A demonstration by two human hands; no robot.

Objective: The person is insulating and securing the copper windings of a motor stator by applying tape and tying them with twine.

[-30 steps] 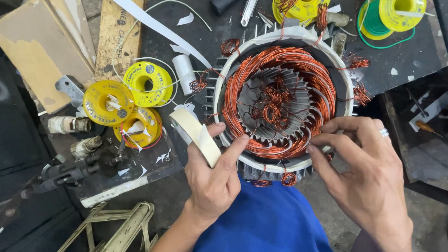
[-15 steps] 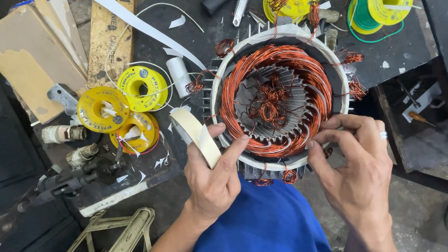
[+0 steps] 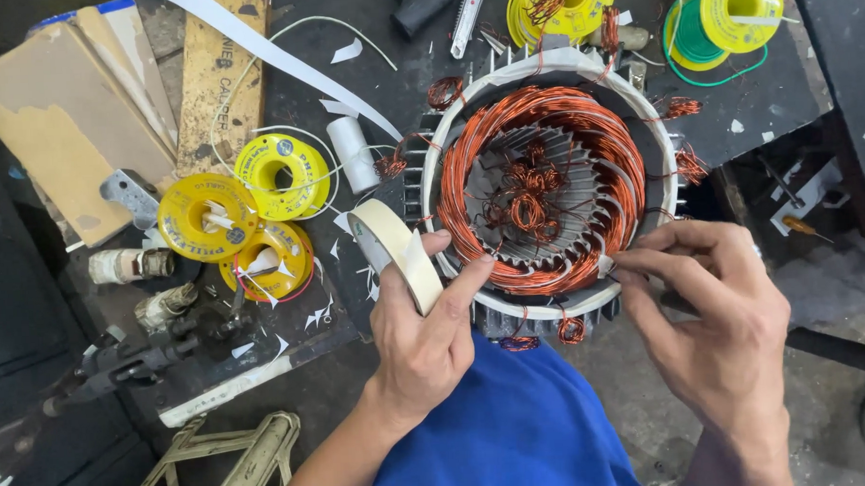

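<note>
My left hand [image 3: 422, 344] holds a roll of tape [image 3: 396, 251]. The roll stands on its edge between my thumb and my fingers, just beside the left rim of the stator [image 3: 550, 186]. My index finger reaches over the rim and its tip touches the copper coils [image 3: 469, 189] at the lower left.

My right hand [image 3: 718, 324] is at the lower right of the stator. Its thumb and index finger are pinched together on a small white strip [image 3: 604, 264] at the edge of the coils. I cannot tell if this strip is the end of the tape or a piece of paper. The two hands are apart, one on each side of the stator.

The stator lies flat on the dark bench [image 3: 801, 96] in front of me, with the opening up. The coils make an orange ring around the grey slots, and loose copper ends are twisted in the middle.

To the left of the stator lie three yellow spools [image 3: 209, 217] close together, and a small white tube [image 3: 355, 155] is near them. Behind the stator are more yellow spools [image 3: 741, 7], one with green wire. A long white strip [image 3: 282, 61] runs across the bench at the upper left, beside a wooden board [image 3: 206, 78].
</note>
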